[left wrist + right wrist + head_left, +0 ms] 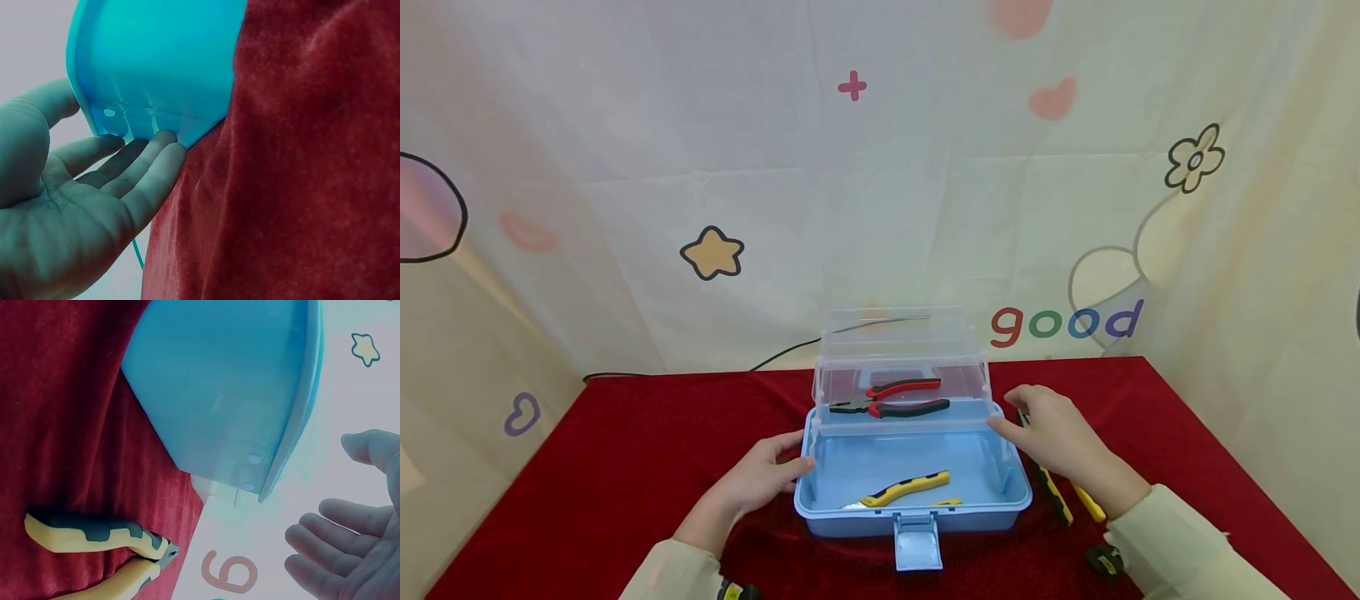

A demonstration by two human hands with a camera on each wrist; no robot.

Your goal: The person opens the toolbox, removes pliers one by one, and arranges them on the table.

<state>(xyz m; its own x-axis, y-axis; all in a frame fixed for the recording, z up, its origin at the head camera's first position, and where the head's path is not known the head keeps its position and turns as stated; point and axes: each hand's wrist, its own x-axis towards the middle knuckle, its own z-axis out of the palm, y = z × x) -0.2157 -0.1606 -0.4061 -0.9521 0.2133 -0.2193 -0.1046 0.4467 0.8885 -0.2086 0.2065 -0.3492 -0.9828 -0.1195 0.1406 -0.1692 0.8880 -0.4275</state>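
Note:
A light blue toolbox (842,527) stands with its clear lid (895,337) raised and its front latch (917,550) hanging down. Red-and-black pliers (913,409) lie toward the back, at the clear plastic part. Inside, near the front, is a yellow-and-black handled tool (910,488), partly hidden by the front wall. My left hand (758,477) holds the box's left side, thumb at the rim and fingers against the outer wall (162,75). My right hand (1060,433) hovers by the right side, fingers relaxed and apart from the box. Below it lie yellow-and-black pliers (94,534), partly covered in the head view.
Red velvet cloth (625,475) covers the table. A pale printed curtain (880,208) hangs behind it. A thin black cable (782,354) runs along the back edge and behind the lid.

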